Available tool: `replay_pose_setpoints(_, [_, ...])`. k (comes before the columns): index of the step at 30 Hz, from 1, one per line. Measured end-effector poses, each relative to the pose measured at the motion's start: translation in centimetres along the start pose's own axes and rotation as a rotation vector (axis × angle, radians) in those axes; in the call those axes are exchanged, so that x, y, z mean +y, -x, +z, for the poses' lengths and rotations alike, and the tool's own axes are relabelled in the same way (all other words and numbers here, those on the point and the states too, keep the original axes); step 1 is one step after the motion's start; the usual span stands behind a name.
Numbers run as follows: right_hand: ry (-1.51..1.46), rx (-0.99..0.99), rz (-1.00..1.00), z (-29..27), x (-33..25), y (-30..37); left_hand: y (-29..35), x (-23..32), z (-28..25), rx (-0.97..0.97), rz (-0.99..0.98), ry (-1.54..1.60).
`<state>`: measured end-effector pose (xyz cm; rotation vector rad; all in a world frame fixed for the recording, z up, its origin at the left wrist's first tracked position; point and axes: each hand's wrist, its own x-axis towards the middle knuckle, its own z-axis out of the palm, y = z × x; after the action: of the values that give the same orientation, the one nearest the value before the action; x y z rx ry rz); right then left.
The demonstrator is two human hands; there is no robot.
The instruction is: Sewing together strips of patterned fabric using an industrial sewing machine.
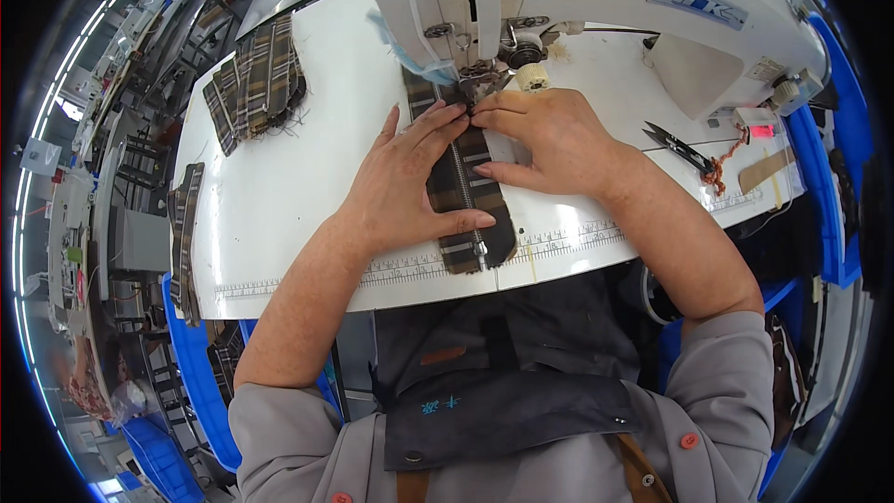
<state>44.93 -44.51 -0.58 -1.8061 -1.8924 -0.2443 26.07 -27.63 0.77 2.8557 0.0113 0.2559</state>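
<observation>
Over at the far left edge of the white sewing table (279, 186), a narrow plaid strip (184, 233) hangs down over the side, and further back a loose pile of plaid cut pieces (256, 84) sits well apart from the work.

Nearer the middle, the left hand (410, 182) lies flat on the plaid piece with the zipper (468, 191), fingers spread and pressed down on the cloth just left of the metal teeth, thumb stretched along the lower part. The piece runs from the printed ruler at the table's near edge straight up under the presser foot (480, 79) of the white sewing machine (596, 0), so its top end is already at the needle.

The right hand (549, 140) rests on the other side of the zipper, fingers held close together, their tips meeting the left hand's fingertips right below the foot, pinning the fabric there.

Judging by how it lies, most of the zipper's length is on the near side of the foot, so I'd say the seam is at its start, with nearly the whole run left to sew. Whether any stitches are in, I cannot tell.

Off to the right lie black thread snips (678, 146) and a strip of brown tape (768, 168), both untouched
</observation>
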Motion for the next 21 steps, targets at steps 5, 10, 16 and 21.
replay_pose_setpoints(5, [0.008, -0.015, 0.011, 0.0, -0.1, -0.1, 0.1, -0.6, 0.3, 0.029, -0.014, 0.051])
replay_pose_setpoints(10, [0.005, 0.003, -0.006, -0.1, -0.2, -0.2, 0.0, -0.4, 0.0, 0.038, -0.014, 0.180])
replay_pose_setpoints(16, [-0.028, 0.029, -0.022, 0.1, -0.1, -0.2, -0.1, -0.6, 0.8, 0.106, -0.062, 0.216])
replay_pose_setpoints(21, [-0.023, 0.016, -0.011, 0.0, -0.2, -0.2, -0.9, -1.5, 1.2, 0.175, -0.025, 0.202])
